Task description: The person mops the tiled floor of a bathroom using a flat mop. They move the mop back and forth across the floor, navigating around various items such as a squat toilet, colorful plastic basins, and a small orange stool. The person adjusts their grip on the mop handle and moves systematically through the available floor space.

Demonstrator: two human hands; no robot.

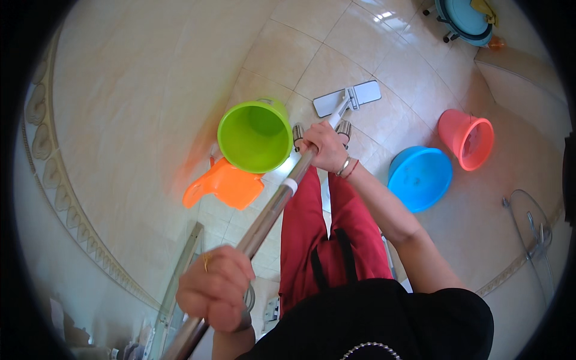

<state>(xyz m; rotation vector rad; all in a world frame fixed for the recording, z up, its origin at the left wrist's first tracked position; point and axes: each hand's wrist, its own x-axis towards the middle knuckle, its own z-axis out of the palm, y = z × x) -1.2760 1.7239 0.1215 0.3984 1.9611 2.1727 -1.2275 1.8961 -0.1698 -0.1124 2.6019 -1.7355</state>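
A flat mop with a metal pole (270,211) runs slantwise from the lower left up to the floor ahead of my feet. Its rectangular white mop head (365,93) lies flat on the tiles. My left hand (217,288), a ring on one finger, is wrapped round the upper pole near my body. Farther down, my right hand (326,146) grips the pole just above its white lower section. Both hands are closed. The pole's top end passes out of view at the lower edge.
Left of my feet stands a green bucket (227,141), with an orange plastic stool (239,187) beside it. A blue basin (420,195) and a pink bucket (453,129) are on the right. A hand shower (532,225) hangs on the right wall. A wheeled blue item (465,21) stands far right.
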